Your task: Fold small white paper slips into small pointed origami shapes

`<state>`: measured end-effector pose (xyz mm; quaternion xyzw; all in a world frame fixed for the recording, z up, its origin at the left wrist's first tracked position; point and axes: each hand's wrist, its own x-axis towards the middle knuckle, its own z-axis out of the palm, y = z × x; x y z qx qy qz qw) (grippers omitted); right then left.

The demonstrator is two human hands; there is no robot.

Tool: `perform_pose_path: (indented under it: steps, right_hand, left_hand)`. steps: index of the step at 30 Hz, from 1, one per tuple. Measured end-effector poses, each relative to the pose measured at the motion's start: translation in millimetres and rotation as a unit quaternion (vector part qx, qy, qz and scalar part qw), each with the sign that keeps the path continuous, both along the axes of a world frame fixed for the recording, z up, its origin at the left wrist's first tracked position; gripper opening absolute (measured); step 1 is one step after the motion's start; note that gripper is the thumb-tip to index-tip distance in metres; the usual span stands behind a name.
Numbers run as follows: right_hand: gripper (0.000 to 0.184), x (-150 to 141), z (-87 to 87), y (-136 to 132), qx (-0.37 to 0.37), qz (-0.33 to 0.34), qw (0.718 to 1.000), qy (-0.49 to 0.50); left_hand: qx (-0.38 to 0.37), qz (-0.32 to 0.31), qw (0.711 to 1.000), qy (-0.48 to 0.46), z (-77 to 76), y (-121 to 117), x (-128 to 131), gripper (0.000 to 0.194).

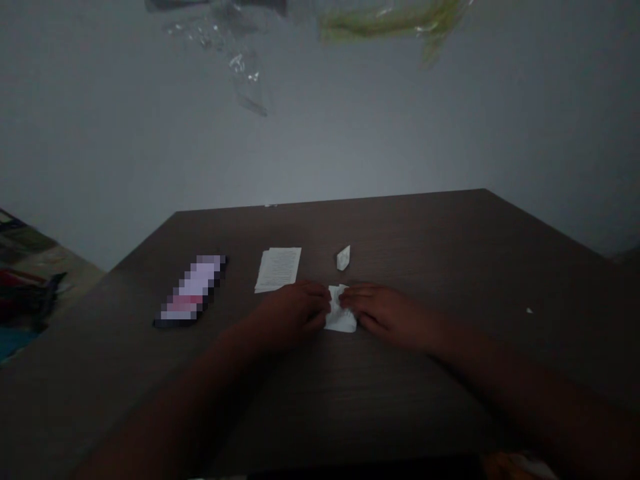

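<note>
A small piece of white paper (342, 321), creased and partly folded, lies on the table between my hands. My left hand (296, 315) has its fingers curled against the paper's left edge. From the other side, my right hand (387, 315) presses its fingertips onto the upper right part, with the thumb lower down by the right edge. Fingers cover some of the paper's upper portion. Just beyond it sits a small folded paper piece (343, 258), pointed at the top. A short stack of printed paper sheets (279, 268) rests past my left hand.
A phone (193, 290) with a lit, blurred screen lies to the left on the dark wooden table (425, 247). A tiny white scrap (529, 311) is at the right. Behind stands a pale wall (310, 147) with clear and yellowish plastic on it.
</note>
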<state>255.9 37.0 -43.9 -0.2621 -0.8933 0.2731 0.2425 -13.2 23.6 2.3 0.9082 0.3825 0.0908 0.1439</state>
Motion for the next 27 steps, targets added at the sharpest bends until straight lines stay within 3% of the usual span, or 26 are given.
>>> perform_pose_path:
  steps: [7,14,27]
  right_hand:
    - [0.025,0,4.3,-1,-0.021,-0.006,1.000,0.014]
    - [0.031,-3,8.8,-5,0.023,0.016,0.998,-0.054]
    - [0.033,0,-2.9,0,0.062,0.022,0.995,-0.076]
  left_hand:
    - [-0.055,-0.026,0.998,0.005,-0.2,6,-7,0.027]
    - [-0.075,-0.020,0.997,-0.015,3.4,3,-5,0.028]
    - [-0.078,-0.030,0.996,-0.010,-5.7,20,-17,0.026]
